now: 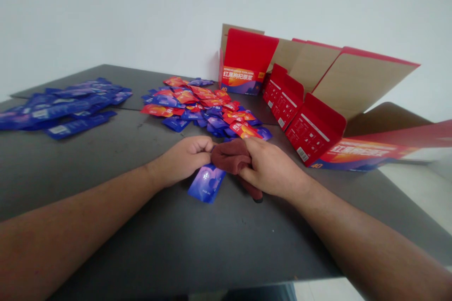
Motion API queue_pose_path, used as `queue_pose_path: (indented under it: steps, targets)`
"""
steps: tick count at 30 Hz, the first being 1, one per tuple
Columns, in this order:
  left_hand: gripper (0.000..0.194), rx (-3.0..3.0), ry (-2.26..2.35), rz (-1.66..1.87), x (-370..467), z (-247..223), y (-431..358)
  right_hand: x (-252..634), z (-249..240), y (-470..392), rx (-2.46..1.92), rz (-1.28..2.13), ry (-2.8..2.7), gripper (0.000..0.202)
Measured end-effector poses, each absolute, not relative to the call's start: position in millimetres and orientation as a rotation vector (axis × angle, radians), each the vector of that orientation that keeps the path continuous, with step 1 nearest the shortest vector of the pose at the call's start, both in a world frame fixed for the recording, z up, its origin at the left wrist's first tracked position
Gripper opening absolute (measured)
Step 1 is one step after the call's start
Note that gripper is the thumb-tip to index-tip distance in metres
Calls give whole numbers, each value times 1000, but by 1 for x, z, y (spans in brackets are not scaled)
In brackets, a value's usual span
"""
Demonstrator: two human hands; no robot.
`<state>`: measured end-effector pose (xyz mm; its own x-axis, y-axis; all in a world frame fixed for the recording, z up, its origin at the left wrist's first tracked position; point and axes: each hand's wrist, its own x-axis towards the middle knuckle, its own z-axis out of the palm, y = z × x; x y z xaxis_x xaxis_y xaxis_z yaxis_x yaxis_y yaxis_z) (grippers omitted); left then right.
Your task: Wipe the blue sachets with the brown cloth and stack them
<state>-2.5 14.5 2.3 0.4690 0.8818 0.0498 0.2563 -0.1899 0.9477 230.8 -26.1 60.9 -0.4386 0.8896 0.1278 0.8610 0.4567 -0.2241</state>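
Observation:
My left hand (192,157) is closed on the upper end of a blue-purple sachet (206,184), whose lower part hangs below my fingers. In my right hand (266,165) is a folded brown cloth (231,156), which presses against the sachet's top by my left fingertips. A loose end of the cloth trails down under my right palm. Just beyond both hands spreads a mixed pile of red and blue sachets (201,103). The sachet's upper end is hidden by my fingers and the cloth.
At the left lies a heap of blue sachets (70,103) on the dark table (169,244). Red printed cartons with raised flaps stand at the back and right: one carton (243,66) near the wall, another carton (360,153) near the table's right edge.

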Motion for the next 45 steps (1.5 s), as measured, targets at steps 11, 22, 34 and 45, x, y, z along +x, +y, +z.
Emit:
queue_pose_path:
  steps: [11,22,34,45]
  targets:
    - [19,1684,980,782,-1,3,13,232,57,-26,-1454,142,-2505,27]
    - [16,1684,984,766,-2,2,14,231,60,-27,-1489,155,-2485,25]
    - [17,1708,1003,773,-1,5,13,231,61,-26,-1520,187,-2464,32]
    - [17,1694,985,788,-1,2,14,232,56,-26,-1506,100,-2469,24]
